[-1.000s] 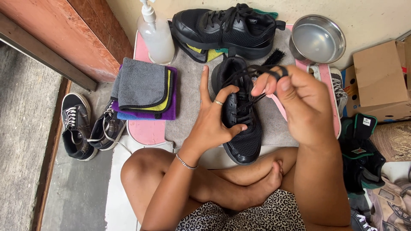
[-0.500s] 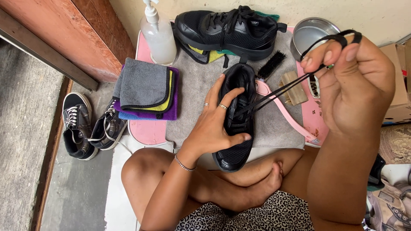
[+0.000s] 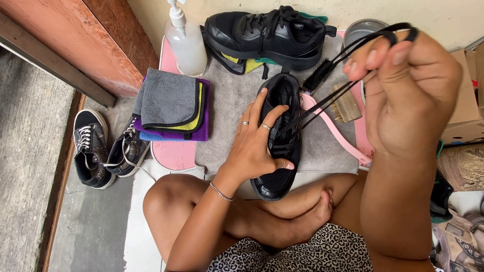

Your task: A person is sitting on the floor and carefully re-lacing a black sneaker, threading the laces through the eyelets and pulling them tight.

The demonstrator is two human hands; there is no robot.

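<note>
A black sneaker (image 3: pixel 280 176) lies on a grey towel (image 3: pixel 322 146) in front of my crossed legs. My left hand (image 3: pixel 254 146) rests flat on its side, fingers spread over the tongue, holding it down. Raised high and close to the camera, my right hand (image 3: pixel 408 95) pinches the black shoelace (image 3: pixel 322 103), which runs taut from the fingers down to the shoe's eyelets. A second black sneaker (image 3: pixel 267 32), laced, stands at the far end of the towel.
A clear pump bottle (image 3: pixel 185 43) stands beside folded grey, yellow and purple cloths (image 3: pixel 171 106). Two brushes (image 3: pixel 333 85) and a metal bowl (image 3: pixel 360 30) lie right of the shoe. A pair of dark canvas sneakers (image 3: pixel 103 148) sits on the floor left; cardboard boxes (image 3: pixel 466 111) right.
My right hand has pulled the lace up and away from the shoe, drawing it out taut. The left hand has shifted slightly on the sneaker.
</note>
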